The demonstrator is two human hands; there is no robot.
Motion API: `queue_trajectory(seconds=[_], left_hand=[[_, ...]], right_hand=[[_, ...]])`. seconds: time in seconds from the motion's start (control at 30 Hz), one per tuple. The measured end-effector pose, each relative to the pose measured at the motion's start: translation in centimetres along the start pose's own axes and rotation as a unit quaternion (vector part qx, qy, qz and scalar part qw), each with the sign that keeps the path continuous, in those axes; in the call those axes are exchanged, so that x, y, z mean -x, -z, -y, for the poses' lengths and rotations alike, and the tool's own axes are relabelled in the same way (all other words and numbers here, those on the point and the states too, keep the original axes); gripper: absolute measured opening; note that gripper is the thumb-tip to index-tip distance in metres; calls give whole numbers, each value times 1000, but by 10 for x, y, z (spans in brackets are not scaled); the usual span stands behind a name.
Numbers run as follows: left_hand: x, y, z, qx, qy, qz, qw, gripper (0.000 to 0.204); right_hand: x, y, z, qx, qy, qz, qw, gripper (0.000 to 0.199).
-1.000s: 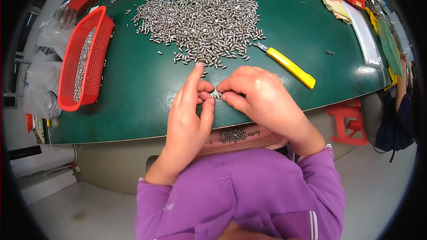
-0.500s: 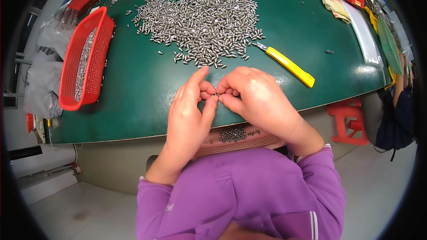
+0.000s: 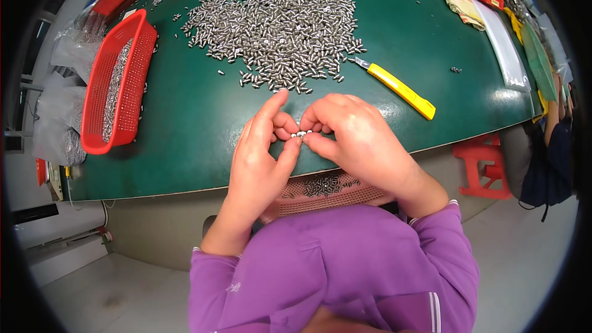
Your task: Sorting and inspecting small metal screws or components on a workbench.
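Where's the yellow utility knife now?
In the head view, the yellow utility knife lies right of centre, its blade beside the heap of silvery metal pieces.

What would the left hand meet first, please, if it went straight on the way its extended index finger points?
The left hand would probably meet the near edge of the heap of small metal pieces, though it might pass above; depth is unclear here.

Purple shirt (image 3: 357, 259), matching sleeves (image 3: 449, 243), thin white-striped cuffs (image 3: 454, 203), white-striped collar (image 3: 425, 311), small pale chest emblem (image 3: 234, 287), left hand (image 3: 258, 148) and right hand (image 3: 353, 129) bare
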State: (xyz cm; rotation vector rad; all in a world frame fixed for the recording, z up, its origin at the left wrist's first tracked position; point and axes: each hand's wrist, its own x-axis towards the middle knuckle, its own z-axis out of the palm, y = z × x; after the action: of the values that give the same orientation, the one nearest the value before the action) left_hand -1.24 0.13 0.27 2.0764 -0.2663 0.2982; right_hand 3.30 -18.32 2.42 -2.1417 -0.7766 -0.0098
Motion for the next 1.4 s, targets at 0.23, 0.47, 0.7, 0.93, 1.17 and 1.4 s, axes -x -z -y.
queue_trajectory(seconds=[0.23,0.47,0.7,0.93,1.17,1.4], left_hand=[[1,5,2,50,13,14,999,75],[2,2,5,162,44,-65,984,76],[-2,8,-4,-28,30,-46,998,66],[-22,-1,-2,-144,-30,-23,989,58],[-25,-4,-4,-77,-29,18,996,60],[-11,-3,-3,-22,-20,13,999,64]], right_hand=[[0,5,2,-32,-3,11,999,26],[-1,-6,3,5,68,-6,998,27],[19,14,7,-28,96,109,989,20],[-9,18,-5,65,41,-73,994,28],[-16,5,-9,83,44,-23,995,20],[-3,3,-8,38,74,-33,996,10]])
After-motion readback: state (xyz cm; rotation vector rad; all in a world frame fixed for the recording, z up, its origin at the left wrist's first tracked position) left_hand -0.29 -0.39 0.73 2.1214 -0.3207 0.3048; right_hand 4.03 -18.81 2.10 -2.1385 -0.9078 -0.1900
